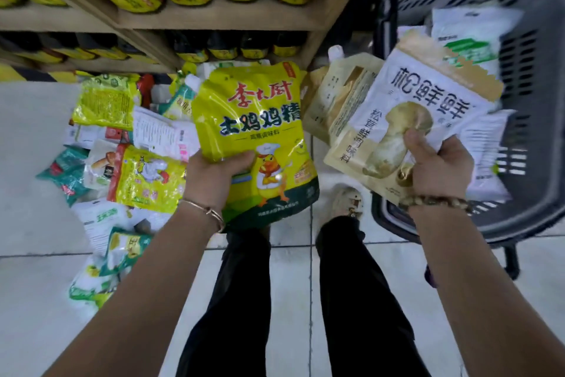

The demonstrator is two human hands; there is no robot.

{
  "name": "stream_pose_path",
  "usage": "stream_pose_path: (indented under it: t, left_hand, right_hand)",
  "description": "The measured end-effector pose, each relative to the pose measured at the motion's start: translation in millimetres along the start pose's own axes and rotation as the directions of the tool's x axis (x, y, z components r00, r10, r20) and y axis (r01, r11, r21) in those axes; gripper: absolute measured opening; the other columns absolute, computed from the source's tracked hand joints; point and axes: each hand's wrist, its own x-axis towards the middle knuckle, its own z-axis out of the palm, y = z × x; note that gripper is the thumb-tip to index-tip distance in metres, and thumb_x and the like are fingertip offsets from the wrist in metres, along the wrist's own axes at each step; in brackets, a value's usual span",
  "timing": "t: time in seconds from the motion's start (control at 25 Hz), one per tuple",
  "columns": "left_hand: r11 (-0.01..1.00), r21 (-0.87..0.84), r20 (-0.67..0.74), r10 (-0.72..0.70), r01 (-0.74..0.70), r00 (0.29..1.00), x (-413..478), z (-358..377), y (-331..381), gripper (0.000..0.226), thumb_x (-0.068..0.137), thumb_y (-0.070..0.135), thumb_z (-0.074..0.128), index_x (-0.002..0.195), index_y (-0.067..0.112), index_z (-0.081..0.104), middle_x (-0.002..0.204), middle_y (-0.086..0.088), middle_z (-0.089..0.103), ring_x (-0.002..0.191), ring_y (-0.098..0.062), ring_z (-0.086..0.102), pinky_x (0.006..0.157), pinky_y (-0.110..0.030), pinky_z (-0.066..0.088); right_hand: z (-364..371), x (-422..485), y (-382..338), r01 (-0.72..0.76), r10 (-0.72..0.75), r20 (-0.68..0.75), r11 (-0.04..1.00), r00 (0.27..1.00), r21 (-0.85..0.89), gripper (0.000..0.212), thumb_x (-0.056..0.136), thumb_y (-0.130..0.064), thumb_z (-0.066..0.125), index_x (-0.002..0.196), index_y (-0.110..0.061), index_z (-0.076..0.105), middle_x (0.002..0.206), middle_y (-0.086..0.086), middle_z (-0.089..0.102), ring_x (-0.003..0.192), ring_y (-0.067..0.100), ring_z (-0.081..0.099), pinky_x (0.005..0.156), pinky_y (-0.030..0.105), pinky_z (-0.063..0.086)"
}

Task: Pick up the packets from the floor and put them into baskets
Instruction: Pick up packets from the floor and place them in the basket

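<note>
My left hand (214, 176) grips a large yellow packet (255, 119) with a cartoon chicken, held upright above the floor at centre. My right hand (437, 168) pinches a white and beige mushroom packet (406, 107), tilted over the near left rim of the dark grey basket (526, 119). Behind it a beige spouted pouch (339, 92) shows; whether my right hand holds it too is unclear. White and green packets (470, 34) lie inside the basket. Several more packets (128, 144) lie heaped on the floor at the left.
Wooden shelves (214, 17) with dark bottles bearing yellow labels run across the top. The floor is pale tile (30, 193). My legs in black trousers and one shoe (348, 199) stand between the heap and the basket.
</note>
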Motion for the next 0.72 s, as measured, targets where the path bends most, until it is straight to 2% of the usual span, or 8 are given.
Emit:
stream_pose_path:
  t: [0.12,0.2,0.28,0.36,0.48,0.52,0.6,0.72]
  left_hand:
    - [1.0,0.003,0.052,0.014,-0.014,0.999,-14.9,56.8,0.4,0.021,0.075,-0.007,0.068,0.094,0.0,0.067,0.065,0.009,0.071,0.06,-0.007,0.067,0.06,-0.021,0.056]
    - [0.998,0.04,0.097,0.046,-0.05,0.994,-28.0,100.8,-1.2,0.025,0.075,-0.009,0.068,0.099,-0.001,0.066,0.075,0.002,0.07,0.063,-0.006,0.066,0.062,-0.018,0.054]
    - [0.992,0.072,0.126,0.098,-0.108,0.987,-37.5,140.0,-4.2,0.029,0.074,-0.009,0.07,0.099,0.004,0.066,0.087,-0.006,0.069,0.071,-0.011,0.065,0.066,-0.018,0.053]
    - [0.98,0.114,0.133,0.149,-0.164,0.98,-41.1,177.9,-7.5,0.028,0.069,0.0,0.076,0.092,0.014,0.067,0.087,-0.005,0.069,0.075,-0.011,0.064,0.067,-0.02,0.053]
    - [0.959,0.188,0.072,0.203,-0.214,0.976,-34.7,226.4,-10.1,0.026,0.07,0.009,0.076,0.091,0.019,0.066,0.079,0.009,0.066,0.069,0.007,0.062,0.063,-0.022,0.048]
    - [0.95,0.225,0.044,0.214,-0.218,0.976,-28.9,241.3,-10.0,0.027,0.073,0.008,0.075,0.097,0.016,0.066,0.083,0.007,0.067,0.072,0.004,0.063,0.066,-0.022,0.047]
    - [0.939,0.285,-0.006,0.204,-0.194,0.979,-14.0,274.2,-7.6,0.035,0.075,0.011,0.073,0.109,0.015,0.065,0.095,0.0,0.069,0.087,-0.015,0.065,0.077,-0.03,0.05]
    - [0.921,0.335,-0.029,0.218,-0.196,0.975,13.5,319.2,-9.1,0.035,0.076,0.015,0.069,0.111,0.015,0.064,0.103,-0.005,0.07,0.097,-0.027,0.064,0.083,-0.037,0.051]
  right_hand:
    - [-47.7,27.3,-1.2,-0.029,0.031,-0.07,0.999,0.997,0.032,0.044,0.073,-0.034,0.07,0.066,-0.003,0.039,0.066,0.007,0.031,0.061,0.02,0.032,0.058,0.033,0.028]
    - [-79.4,51.7,-4.3,-0.055,0.066,-0.187,0.997,0.98,0.062,0.031,0.077,-0.027,0.069,0.068,-0.007,0.047,0.062,0.002,0.041,0.053,0.013,0.042,0.051,0.023,0.034]
    - [-103.2,78.3,-8.3,-0.065,0.088,-0.277,0.994,0.957,0.093,0.027,0.079,-0.022,0.068,0.062,-0.012,0.05,0.054,-0.006,0.046,0.042,0.004,0.042,0.043,0.015,0.032]
    - [-123.5,108.6,-9.2,-0.093,0.131,-0.337,0.988,0.932,0.127,0.031,0.078,-0.023,0.069,0.06,-0.014,0.046,0.051,-0.009,0.044,0.043,0.006,0.038,0.045,0.019,0.03]
    - [-135.8,148.4,-4.0,-0.176,0.226,-0.387,0.971,0.894,0.16,0.039,0.078,-0.027,0.07,0.058,-0.018,0.038,0.057,-0.001,0.039,0.047,0.012,0.036,0.05,0.026,0.028]
    - [-132.6,159.7,-1.6,-0.184,0.243,-0.389,0.966,0.889,0.183,0.04,0.079,-0.025,0.07,0.057,-0.018,0.037,0.057,0.0,0.038,0.045,0.01,0.036,0.049,0.025,0.027]
    - [-118.2,182.7,2.6,-0.171,0.265,-0.37,0.949,0.89,0.266,0.036,0.08,-0.02,0.069,0.058,-0.018,0.04,0.057,-0.002,0.042,0.038,0.004,0.042,0.042,0.019,0.033]
    - [-89.1,213.0,7.9,-0.154,0.268,-0.35,0.935,0.898,0.32,0.032,0.079,-0.016,0.068,0.06,-0.01,0.043,0.059,0.0,0.048,0.041,0.001,0.048,0.037,0.014,0.037]
